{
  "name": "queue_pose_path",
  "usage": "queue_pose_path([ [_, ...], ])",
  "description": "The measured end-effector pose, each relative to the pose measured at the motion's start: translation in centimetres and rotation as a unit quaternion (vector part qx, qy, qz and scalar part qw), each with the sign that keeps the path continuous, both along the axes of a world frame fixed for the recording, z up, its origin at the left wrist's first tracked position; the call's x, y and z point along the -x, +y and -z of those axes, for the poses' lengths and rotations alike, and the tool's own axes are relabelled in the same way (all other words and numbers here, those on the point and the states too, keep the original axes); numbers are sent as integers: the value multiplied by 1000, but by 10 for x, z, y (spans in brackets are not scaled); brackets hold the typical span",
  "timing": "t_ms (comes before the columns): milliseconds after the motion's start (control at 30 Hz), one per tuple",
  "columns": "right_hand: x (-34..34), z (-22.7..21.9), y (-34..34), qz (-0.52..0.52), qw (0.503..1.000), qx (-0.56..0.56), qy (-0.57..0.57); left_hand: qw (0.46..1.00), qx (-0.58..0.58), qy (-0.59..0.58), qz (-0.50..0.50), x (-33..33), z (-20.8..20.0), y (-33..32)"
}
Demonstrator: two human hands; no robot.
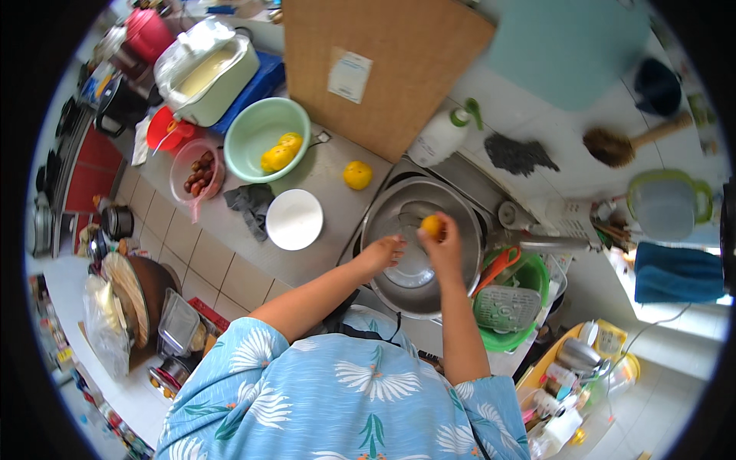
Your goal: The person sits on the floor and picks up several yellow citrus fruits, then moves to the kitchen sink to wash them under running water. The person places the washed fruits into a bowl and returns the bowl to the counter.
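My right hand (443, 244) is closed around a small yellow-orange citrus fruit (432, 225), held over a round metal basin (369, 244). Also above the basin, apart from the fruit, my left hand (383, 253) has its fingers loosely bent and holds nothing that I can see. The basin sits in the sink, and its bottom looks wet and shiny. A similar citrus fruit (357, 175) rests on the metal counter to the left. More yellow fruits (280, 152) lie together in a pale green bowl (244, 123).
Left of the basin are a white plate (294, 220), a dark cloth (250, 205) and a pink bowl of dark red fruits (189, 157). A white pump bottle (440, 138) stands behind the basin. At its right are the faucet (548, 243) and a green basket (540, 284) with an orange-handled utensil (498, 268).
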State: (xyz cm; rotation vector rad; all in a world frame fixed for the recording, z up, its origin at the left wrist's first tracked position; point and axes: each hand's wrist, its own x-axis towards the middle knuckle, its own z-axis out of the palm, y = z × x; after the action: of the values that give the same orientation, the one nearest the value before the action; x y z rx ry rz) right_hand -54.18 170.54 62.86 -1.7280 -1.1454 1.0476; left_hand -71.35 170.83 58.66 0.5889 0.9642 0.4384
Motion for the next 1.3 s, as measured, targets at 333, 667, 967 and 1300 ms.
queue_pose_path([
  [333, 10, 70, 27, -87, 972, 131, 172, 589, -576, 354, 443, 25, -5, -35],
  [667, 80, -15, 93, -237, 905, -76, -345, 563, -610, 329, 450, 45, -2, -36],
  [967, 146, 7, 148, -310, 839, -93, -438, 573, -621, 308, 437, 53, -18, -22],
  [1300, 133, 35, 141, -313, 856, -71, -405, 588, -629, 301, 410, 48, -15, -26],
])
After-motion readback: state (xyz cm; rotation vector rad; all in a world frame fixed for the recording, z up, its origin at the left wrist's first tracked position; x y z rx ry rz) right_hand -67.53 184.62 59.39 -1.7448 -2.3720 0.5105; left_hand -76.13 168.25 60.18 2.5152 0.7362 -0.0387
